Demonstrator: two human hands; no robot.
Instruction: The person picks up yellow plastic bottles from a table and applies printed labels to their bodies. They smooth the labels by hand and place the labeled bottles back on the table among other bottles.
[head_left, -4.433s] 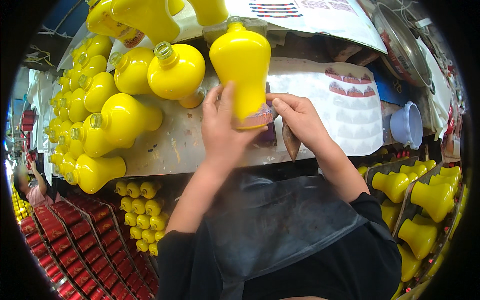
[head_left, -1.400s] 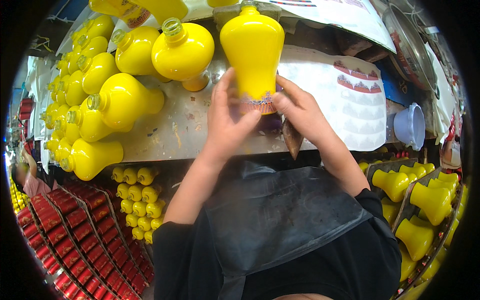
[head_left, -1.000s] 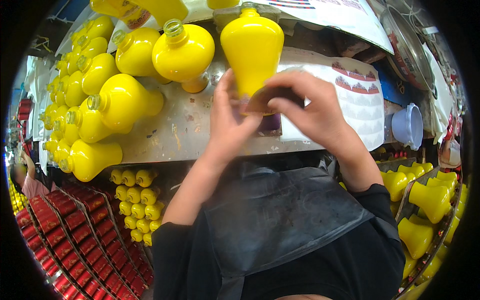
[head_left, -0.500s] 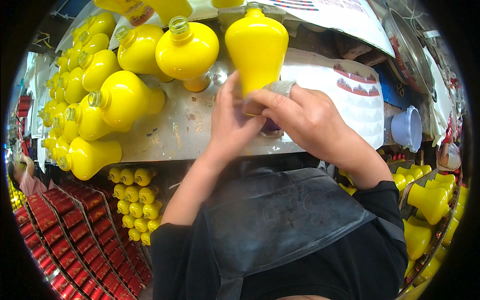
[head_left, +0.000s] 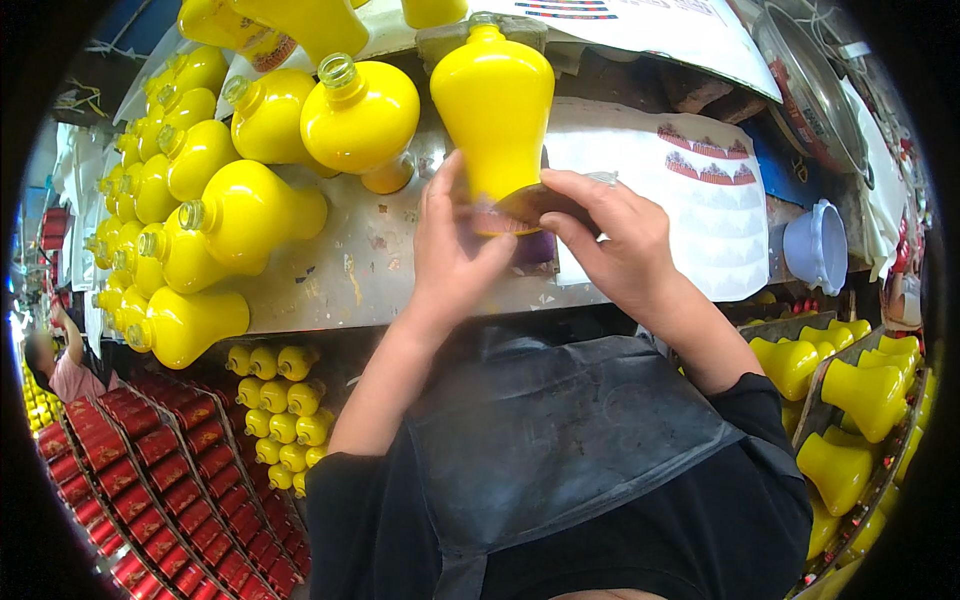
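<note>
A glossy yellow bottle [head_left: 493, 100] with a clear glass neck lies on the bench, its neck pointing away and its narrower base toward me. A patterned decal band [head_left: 490, 219] shows around the base. My left hand [head_left: 448, 238] curves around the base from the left, thumb below it, fingers partly blurred. On the other side, my right hand [head_left: 618, 232] pinches a thin, dark, curved flat piece [head_left: 555, 203] between thumb and fingers. The piece meets the bottle near the decal; its kind is unclear. Something purple [head_left: 537, 248] shows under the base.
Several yellow bottles [head_left: 360, 115] crowd the bench's left side. A sheet of printed decals [head_left: 660, 220] lies right of my hands, with a pale purple bucket [head_left: 815, 252] beyond. Red bottles [head_left: 180, 470] fill a rack lower left; yellow ones [head_left: 865, 395] stand in racks lower right. Another person [head_left: 70, 365] is far left.
My right hand has turned and drawn slightly back from the bottle; the dark piece now shows and a grey pad-like thing at its fingers is no longer visible. The decal band shows more clearly.
</note>
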